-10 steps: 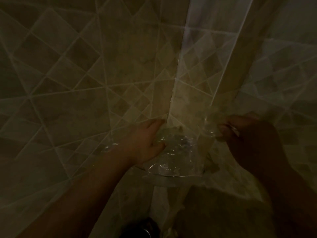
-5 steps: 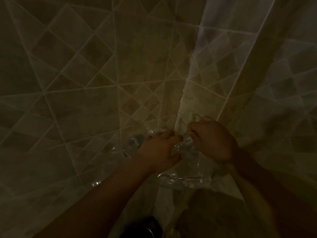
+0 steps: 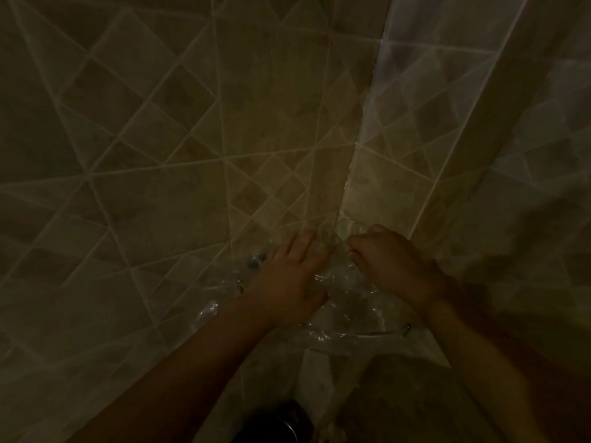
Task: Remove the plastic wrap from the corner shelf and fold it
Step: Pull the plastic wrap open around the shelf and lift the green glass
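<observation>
A clear corner shelf [image 3: 367,333] sits where two tiled walls meet, its curved front rim catching light. Crinkled clear plastic wrap [image 3: 342,282] lies over it and hangs off its left side. My left hand [image 3: 287,282] rests flat on the wrap at the shelf's left, fingers spread toward the corner. My right hand [image 3: 393,266] is curled over the wrap at the back of the shelf, fingertips pinching it near the corner seam. The scene is dim, so the wrap's edges are hard to trace.
Beige diamond-pattern tiled walls [image 3: 192,155] close in on both sides of the corner. A round metal mount [image 3: 256,260] shows by the left hand. A dark rounded object [image 3: 281,423] sits below the shelf at the bottom edge.
My right hand came in from the right side of the shelf to the corner. My left hand opened flat and slid toward the corner; both hands are now close together.
</observation>
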### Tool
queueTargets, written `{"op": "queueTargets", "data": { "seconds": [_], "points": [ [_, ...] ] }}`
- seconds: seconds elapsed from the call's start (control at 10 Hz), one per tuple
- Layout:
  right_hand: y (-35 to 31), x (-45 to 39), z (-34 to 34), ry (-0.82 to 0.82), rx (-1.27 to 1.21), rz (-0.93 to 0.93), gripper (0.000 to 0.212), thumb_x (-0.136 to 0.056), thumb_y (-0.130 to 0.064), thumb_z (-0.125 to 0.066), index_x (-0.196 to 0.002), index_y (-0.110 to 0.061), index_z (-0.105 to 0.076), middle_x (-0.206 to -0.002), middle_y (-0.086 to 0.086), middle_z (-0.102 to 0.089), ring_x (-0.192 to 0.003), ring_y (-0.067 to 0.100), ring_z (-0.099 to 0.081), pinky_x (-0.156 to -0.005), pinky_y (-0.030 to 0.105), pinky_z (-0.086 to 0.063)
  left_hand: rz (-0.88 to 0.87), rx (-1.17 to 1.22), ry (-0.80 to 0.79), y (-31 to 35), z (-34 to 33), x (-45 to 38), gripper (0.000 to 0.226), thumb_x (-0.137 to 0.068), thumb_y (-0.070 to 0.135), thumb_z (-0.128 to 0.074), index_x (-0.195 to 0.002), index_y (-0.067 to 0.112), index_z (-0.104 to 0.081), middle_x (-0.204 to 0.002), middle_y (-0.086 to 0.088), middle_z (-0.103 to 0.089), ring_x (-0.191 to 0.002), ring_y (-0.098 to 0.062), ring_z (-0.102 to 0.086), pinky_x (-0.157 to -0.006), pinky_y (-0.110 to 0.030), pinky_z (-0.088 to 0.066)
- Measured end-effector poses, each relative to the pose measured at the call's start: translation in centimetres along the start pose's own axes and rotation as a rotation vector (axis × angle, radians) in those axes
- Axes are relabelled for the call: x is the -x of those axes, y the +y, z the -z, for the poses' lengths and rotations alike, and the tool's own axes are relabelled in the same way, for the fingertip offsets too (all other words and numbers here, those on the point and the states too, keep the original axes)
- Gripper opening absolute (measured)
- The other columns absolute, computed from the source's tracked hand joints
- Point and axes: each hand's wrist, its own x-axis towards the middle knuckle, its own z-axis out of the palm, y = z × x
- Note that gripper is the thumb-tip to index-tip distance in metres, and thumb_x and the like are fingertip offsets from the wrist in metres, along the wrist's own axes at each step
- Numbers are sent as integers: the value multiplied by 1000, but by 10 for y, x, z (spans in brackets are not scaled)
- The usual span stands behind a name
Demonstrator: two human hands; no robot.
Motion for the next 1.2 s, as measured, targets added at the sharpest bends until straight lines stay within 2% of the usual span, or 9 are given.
{"op": "queueTargets", "data": {
  "seconds": [0.3,0.4,0.5,0.7,0.8,0.9,1.0,1.1,1.2],
  "points": [
    [0,-6,-3,-35,8,10,22,-89,-23,-50,-107,-19,-62,-110,2,-66,-104,26,-56,-87,38,-48,1,67,-52,-5,-3,15,82,-88,55,-49,-151,26,-5,-161,-7,-14,-147,-26,-12,-117,-46,-20],
    [7,12,-3,166,-116,-10,38,-87,-25,-55,-124,-20,-55,-128,-2,-57,-113,21,-51,-94,25,-40,15,80,0,-6,2,21,88,-87,58,-50,-151,25,0,-162,-8,-5,-148,-27,-1,-118,-47,-14],
    [13,45,-3,385,-507,-368,30,-90,-19,-55,-119,-22,-60,-112,-6,-59,-103,18,-58,-73,5,-35,83,98,47,-10,7,30,86,-84,60,-49,-151,24,-8,-162,-8,-8,-147,-25,-7,-114,-43,-17],
    [18,67,-25,-154,-680,-420,29,-89,4,-50,-108,-6,-70,-99,5,-70,-88,15,-67,-74,16,-46,160,121,-45,-19,-4,32,88,-85,63,-48,-151,23,-6,-158,-8,-24,-142,-26,-24,-110,-36,-24],
    [11,65,-28,-161,-753,-289,40,-81,18,-51,-108,-4,-69,-93,5,-71,-75,4,-65,-66,10,-49,179,97,-46,-19,-8,33,89,-83,62,-53,-151,20,-15,-152,-11,-37,-137,-27,-33,-106,-36,-29],
    [9,63,-30,-207,-769,-163,40,-80,10,-63,-107,-19,-71,-105,7,-74,-97,19,-69,-85,34,-56,205,102,-133,-20,-7,32,89,-82,68,-45,-150,19,-14,-145,-13,-47,-134,-29,-41,-104,-35,-32],
    [12,57,-35,-248,-675,-22,48,-80,15,-59,-111,-20,-68,-86,-24,-75,-83,-4,-68,-70,14,-53,190,77,-221,-19,-5,32,87,-84,72,-36,-150,22,-10,-154,-9,-35,-140,-26,-31,-109,-36,-26],
    [8,51,-36,-193,-580,5,40,-83,17,-49,-115,-4,-61,-71,-19,-73,-65,-10,-65,-55,5,-46,147,-15,-249,-19,-4,32,84,-84,74,-30,-149,25,-13,-156,-7,-32,-142,-25,-27,-110,-38,-24],
    [5,52,-33,-200,-491,-48,22,-84,7,-56,-100,0,-71,-95,15,-72,-89,26,-70,-76,29,-55,147,-91,-298,-19,-5,33,86,-82,77,-20,-150,25,-13,-159,-5,-24,-146,-23,-17,-114,-41,-17]
  ]
}}
